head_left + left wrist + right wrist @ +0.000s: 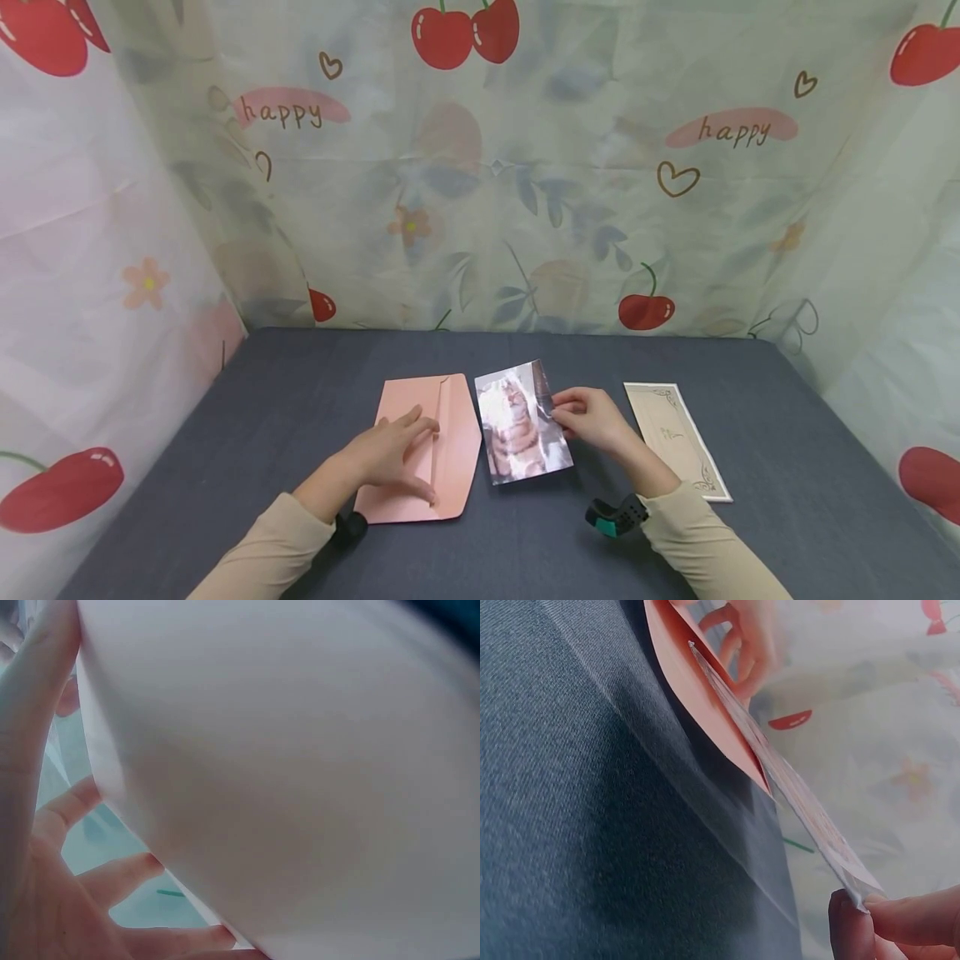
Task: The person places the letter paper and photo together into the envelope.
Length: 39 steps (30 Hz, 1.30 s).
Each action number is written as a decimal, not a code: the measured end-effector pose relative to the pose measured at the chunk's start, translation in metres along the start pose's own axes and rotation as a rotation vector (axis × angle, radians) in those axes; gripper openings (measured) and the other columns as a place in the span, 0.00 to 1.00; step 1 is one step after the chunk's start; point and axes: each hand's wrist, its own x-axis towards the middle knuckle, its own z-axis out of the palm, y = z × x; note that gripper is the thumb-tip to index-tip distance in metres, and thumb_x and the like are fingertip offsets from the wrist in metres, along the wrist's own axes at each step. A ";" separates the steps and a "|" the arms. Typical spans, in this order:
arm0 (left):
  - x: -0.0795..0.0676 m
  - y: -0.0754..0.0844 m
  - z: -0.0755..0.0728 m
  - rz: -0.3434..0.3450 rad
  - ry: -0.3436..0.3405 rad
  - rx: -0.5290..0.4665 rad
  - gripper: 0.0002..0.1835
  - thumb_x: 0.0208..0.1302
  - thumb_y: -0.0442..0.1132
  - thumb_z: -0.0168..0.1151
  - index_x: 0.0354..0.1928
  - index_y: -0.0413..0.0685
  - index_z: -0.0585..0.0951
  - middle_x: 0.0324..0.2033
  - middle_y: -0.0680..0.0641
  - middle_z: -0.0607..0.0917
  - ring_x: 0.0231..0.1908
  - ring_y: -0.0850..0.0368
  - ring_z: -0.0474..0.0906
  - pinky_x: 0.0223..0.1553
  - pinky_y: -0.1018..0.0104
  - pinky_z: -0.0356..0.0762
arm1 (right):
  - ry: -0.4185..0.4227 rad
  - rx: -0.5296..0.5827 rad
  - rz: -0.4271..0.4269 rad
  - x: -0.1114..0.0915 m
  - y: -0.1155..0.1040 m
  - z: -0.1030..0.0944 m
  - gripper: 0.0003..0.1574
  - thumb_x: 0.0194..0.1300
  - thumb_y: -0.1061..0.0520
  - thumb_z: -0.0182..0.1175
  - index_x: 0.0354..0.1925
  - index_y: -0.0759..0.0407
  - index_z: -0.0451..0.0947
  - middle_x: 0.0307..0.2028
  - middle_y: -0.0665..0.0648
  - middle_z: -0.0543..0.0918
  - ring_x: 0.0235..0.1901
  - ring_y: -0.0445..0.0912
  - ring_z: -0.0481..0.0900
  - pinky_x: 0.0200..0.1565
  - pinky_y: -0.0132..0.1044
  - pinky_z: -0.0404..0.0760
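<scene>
A pink envelope point(459, 450) lies on the table with its flap spread out to the right. My left hand point(386, 457) rests on it, fingers spread, fingertips along the edge of its opening. In the left wrist view the pale envelope point(285, 772) fills most of the picture. A glossy photo point(517, 429) of what looks like a cat is pinched at its right edge by my right hand point(596, 419). The right wrist view has the photo point(802, 799) seen nearly edge-on, tilted above the table, its far end close to the envelope's opening point(694, 697).
On the right lies a cream card point(675, 442) with ornate corners, partly behind my right forearm. A black and teal strap point(617, 517) is at my right wrist. The dark blue table point(525, 550) ends against a printed curtain point(495, 208) at the back and sides.
</scene>
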 end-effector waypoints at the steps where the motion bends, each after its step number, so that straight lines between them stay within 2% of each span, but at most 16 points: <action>1: 0.000 0.000 0.000 -0.003 0.000 0.001 0.50 0.30 0.69 0.72 0.60 0.60 0.68 0.70 0.37 0.59 0.62 0.38 0.68 0.67 0.38 0.53 | -0.001 0.003 0.000 0.000 0.000 0.001 0.16 0.60 0.67 0.58 0.46 0.75 0.74 0.35 0.68 0.84 0.24 0.39 0.78 0.29 0.35 0.82; 18: 0.000 0.000 -0.001 0.024 0.003 -0.004 0.50 0.32 0.69 0.71 0.60 0.58 0.68 0.69 0.35 0.59 0.61 0.37 0.70 0.66 0.36 0.54 | -0.015 0.018 -0.005 0.004 -0.002 0.019 0.15 0.59 0.68 0.58 0.45 0.75 0.75 0.34 0.68 0.84 0.24 0.40 0.79 0.28 0.35 0.83; 28: -0.001 0.001 -0.002 0.019 -0.003 -0.005 0.49 0.32 0.69 0.71 0.60 0.58 0.68 0.69 0.35 0.58 0.62 0.37 0.68 0.66 0.36 0.53 | -0.030 0.053 -0.001 0.006 0.000 0.028 0.15 0.58 0.68 0.58 0.44 0.76 0.75 0.34 0.68 0.85 0.21 0.38 0.77 0.26 0.31 0.81; 39: -0.002 0.001 -0.002 0.019 -0.003 -0.007 0.49 0.32 0.69 0.71 0.59 0.58 0.68 0.69 0.34 0.58 0.62 0.37 0.68 0.66 0.36 0.53 | -0.028 0.070 0.031 0.009 -0.002 0.039 0.14 0.59 0.68 0.59 0.45 0.74 0.76 0.34 0.66 0.85 0.23 0.40 0.79 0.28 0.35 0.84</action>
